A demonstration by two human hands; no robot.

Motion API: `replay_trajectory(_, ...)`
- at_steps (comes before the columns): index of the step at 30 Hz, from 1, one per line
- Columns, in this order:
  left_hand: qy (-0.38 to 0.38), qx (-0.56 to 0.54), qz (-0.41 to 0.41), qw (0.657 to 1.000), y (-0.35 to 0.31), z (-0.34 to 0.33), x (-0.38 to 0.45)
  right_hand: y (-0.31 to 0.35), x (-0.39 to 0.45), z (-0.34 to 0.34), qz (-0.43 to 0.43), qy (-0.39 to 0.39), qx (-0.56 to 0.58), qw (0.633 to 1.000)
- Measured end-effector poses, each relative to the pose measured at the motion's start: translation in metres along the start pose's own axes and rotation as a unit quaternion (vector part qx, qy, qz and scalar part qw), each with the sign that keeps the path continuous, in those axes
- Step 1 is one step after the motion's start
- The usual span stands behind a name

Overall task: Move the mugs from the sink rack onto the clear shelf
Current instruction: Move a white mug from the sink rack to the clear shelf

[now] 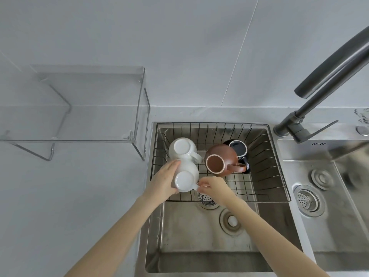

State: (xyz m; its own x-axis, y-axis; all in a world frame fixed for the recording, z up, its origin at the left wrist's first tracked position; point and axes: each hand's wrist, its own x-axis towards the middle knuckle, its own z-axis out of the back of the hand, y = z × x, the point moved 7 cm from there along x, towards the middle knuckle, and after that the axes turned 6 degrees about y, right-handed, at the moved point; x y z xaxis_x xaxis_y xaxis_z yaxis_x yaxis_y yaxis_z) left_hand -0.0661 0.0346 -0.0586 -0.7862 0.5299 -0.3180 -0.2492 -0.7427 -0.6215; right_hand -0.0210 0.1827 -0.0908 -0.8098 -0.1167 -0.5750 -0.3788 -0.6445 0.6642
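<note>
A wire rack (265,156) sits across the far half of the left sink basin. Several mugs stand upside down in it: two white ones at the left, a brown mug (219,159) in the middle and a black mug (238,148) behind it. My left hand (164,181) wraps the left side of the near white mug (186,176). My right hand (214,186) pinches that mug's handle. The far white mug (182,148) touches the near one. The clear shelf (89,102) stands on the counter to the left with nothing on it.
A dark faucet (329,76) arches over from the right, its base at the sink's back edge. A second steel basin (319,196) with a drain lies to the right. Grey counter (69,196) stretches left of the sink below the shelf.
</note>
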Motion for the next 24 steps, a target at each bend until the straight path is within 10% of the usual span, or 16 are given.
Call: replay_trajectory(24,-0.198,-0.171,-0.133,0.956,-0.077,0.145,-0.045,0.130,-0.089,0.116,0.142,-0.188,0.034,0.971)
